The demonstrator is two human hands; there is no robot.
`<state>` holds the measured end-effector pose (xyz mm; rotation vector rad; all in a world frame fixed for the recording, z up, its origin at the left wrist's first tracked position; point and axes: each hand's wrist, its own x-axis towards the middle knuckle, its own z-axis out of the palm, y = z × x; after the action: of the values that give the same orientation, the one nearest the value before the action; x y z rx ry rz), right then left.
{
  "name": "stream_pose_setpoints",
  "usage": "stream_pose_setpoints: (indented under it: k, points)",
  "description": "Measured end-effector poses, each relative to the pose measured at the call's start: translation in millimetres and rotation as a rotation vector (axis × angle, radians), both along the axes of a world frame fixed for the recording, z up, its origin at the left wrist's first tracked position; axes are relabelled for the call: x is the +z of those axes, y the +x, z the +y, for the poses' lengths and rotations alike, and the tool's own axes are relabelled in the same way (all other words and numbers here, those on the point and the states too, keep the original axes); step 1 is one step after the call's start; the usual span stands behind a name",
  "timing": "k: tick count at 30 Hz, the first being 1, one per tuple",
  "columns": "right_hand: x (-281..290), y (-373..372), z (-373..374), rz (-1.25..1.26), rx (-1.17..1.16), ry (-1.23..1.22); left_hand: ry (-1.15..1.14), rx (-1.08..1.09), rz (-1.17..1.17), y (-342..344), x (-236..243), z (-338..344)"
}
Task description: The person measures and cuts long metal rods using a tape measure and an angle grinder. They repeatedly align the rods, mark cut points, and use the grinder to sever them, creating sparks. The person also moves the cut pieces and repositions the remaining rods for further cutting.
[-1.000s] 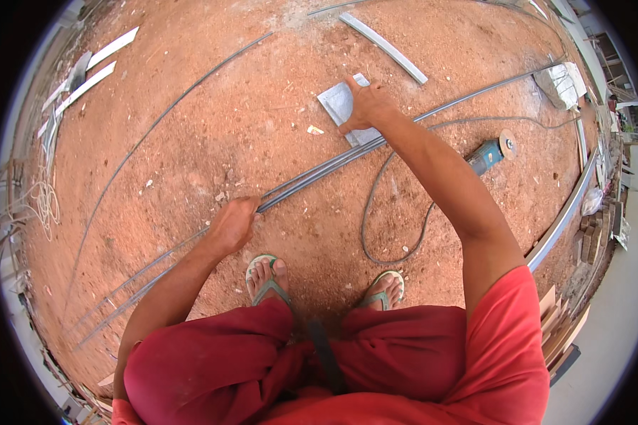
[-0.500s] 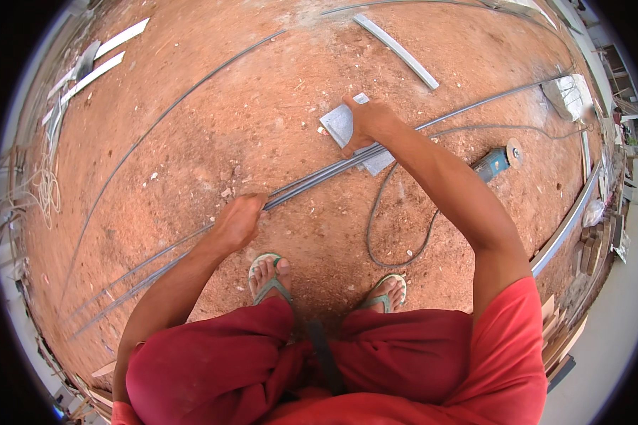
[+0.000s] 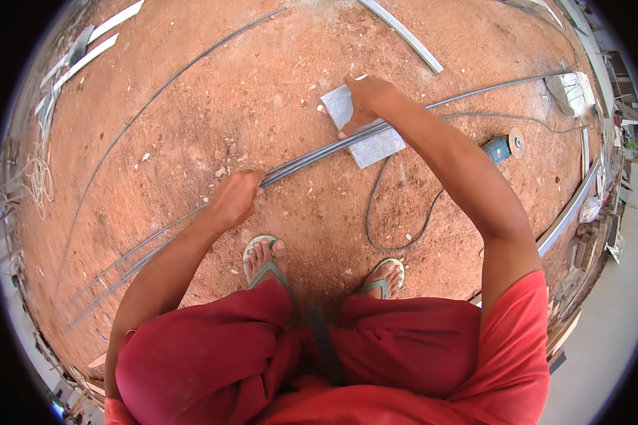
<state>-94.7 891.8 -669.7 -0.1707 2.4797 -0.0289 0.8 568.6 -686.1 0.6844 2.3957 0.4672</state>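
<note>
L hand [image 3: 237, 198] clenched round the thin grey rods [image 3: 312, 157], which run across the grey block [image 3: 378, 150], R hand [image 3: 368, 103] spread over block, can't tell if gripping, so best keep rods tight together & block steady, clear of grinder [image 3: 498, 149] at R.

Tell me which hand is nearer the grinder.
Right. The right hand, over the block, is to the left of the grinder; the left hand, around the rods, is much farther left.
</note>
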Motion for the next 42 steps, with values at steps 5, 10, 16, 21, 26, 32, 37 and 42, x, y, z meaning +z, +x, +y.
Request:
stream_pose_setpoints:
  k: [5,10,16,21,26,32,37,42]
  points:
    - [28.0,-7.1,40.8,0.174,-0.105,-0.047,0.006,0.013,-0.002,-2.9,-3.0,1.4]
    - [70.3,35.4,75.8,-0.151,-0.327,0.05,0.007,0.021,-0.015,-3.8,-0.8,-1.1]
    - [-19.7,113.7,107.8,0.173,-0.531,-0.432,0.004,-0.034,0.022,-5.6,5.2,5.8]
    - [-48.9,144.6,82.8,0.241,-0.857,-0.894,-0.018,-0.013,0.008,-5.3,11.0,9.0]
    - [-50.1,148.2,78.9,0.255,-0.929,-0.988,0.012,-0.018,0.021,-4.8,10.7,7.3]
    - [-52.3,157.4,65.4,0.176,-0.996,-1.093,-0.032,0.007,0.003,-6.1,8.3,9.5]
    - [-49.6,168.2,48.2,0.168,-0.967,-1.163,-0.022,-0.01,-0.004,-8.9,1.2,9.5]
    - [-26.3,166.7,76.9,0.36,-0.692,-0.803,0.014,-0.002,0.018,-6.8,1.8,8.5]
